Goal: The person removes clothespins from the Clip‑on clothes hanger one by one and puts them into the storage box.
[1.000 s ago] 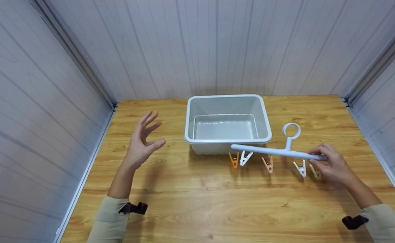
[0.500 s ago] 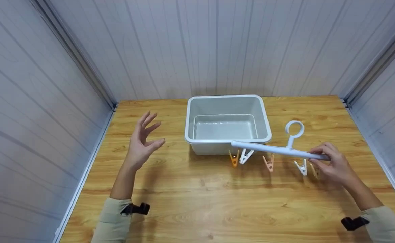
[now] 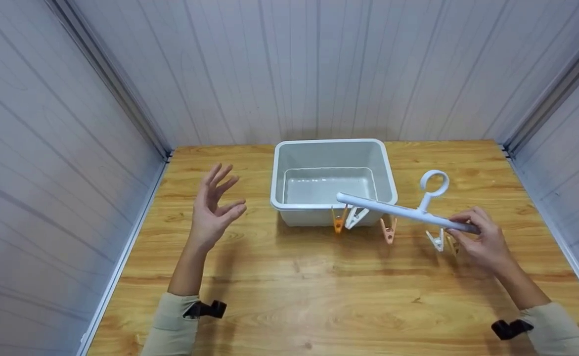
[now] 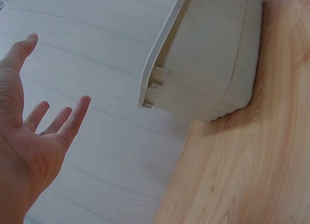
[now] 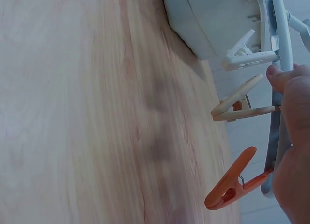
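Three pale panelled walls [image 3: 289, 74] stand around a wooden table [image 3: 289, 306], one far, one left, one right. On the far half of the table sits a grey basin [image 3: 299, 216], upright.

Next in size is the hanger [image 3: 398, 209], a light blue bar with a ring [image 3: 434, 183] on top. It is held up off the table at the right, its left end crossing the basin's near right rim as the head view sees it; whether that end is truly over the basin I cannot tell.

The right hand [image 3: 487, 242] pinches the hanger's right end between thumb and fingers, so the bar runs leftward and farther from it. The left hand [image 3: 210, 212] is free at the left, fingers apart and softly bent, well away from the hanger and left of the basin.

Smallest are the clips hanging under the bar: from the left, orange [image 3: 338, 225], white [image 3: 354, 217], peach [image 3: 388, 231], white [image 3: 436, 241], yellowish [image 3: 453, 244]; the right wrist view adds another orange one [image 5: 227, 183] beneath the hand.

The step in hand looks to be a one-handed carry; the next move would probably call for a firm pinch, the bar being gripped at one end only.
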